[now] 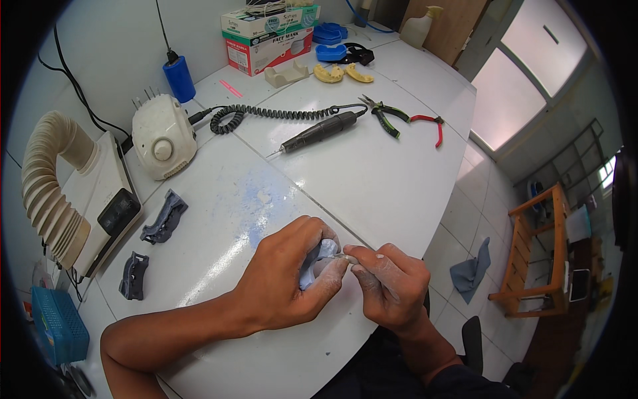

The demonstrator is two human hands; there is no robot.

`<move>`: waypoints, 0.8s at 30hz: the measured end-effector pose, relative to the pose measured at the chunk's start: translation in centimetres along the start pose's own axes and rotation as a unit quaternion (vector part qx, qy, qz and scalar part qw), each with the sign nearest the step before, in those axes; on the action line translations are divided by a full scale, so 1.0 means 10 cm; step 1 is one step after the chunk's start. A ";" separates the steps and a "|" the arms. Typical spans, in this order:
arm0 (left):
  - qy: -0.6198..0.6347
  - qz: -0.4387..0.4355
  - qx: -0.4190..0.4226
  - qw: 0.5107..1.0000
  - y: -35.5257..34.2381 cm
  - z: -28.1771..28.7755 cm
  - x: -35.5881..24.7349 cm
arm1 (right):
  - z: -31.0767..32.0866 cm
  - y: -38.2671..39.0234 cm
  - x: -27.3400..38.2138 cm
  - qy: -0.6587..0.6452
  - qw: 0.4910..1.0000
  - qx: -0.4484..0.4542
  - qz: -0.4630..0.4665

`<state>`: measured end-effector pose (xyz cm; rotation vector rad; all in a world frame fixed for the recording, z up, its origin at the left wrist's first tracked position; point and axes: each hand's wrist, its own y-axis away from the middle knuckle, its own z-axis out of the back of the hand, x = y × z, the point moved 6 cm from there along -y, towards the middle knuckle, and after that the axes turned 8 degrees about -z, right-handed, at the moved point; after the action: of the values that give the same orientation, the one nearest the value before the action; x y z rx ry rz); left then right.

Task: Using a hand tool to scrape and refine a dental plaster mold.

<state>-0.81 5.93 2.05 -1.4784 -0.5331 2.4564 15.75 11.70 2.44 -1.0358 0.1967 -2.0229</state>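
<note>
Lower centre: left hand, fingers curled around pale blue block; block's long axis hidden. Just right: right hand, thumb and forefinger pinching slim piece, roughly level, pointing left toward block; contact unclear.

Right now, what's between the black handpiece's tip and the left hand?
Head view: scattered pale-blue powder on the white tabletop, between the handpiece's tip and the left hand.
</note>
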 end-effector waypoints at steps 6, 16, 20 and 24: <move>-0.009 0.001 0.003 1.000 0.00 0.01 0.01 | 0.00 -0.01 0.01 -0.001 1.000 -0.011 -0.002; -0.007 0.016 0.004 1.000 -0.02 0.01 0.01 | -0.01 0.01 -0.03 0.004 1.000 -0.012 -0.014; -0.005 0.017 0.003 1.000 -0.01 0.00 0.03 | -0.01 0.01 -0.03 0.001 1.000 -0.014 -0.013; -0.010 0.010 0.003 1.000 -0.01 -0.02 0.05 | -0.01 0.01 -0.05 -0.008 0.999 -0.018 -0.027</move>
<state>-0.87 6.21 1.65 -1.4647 -0.5167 2.4894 15.87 11.94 2.01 -1.0887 0.1992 -2.0654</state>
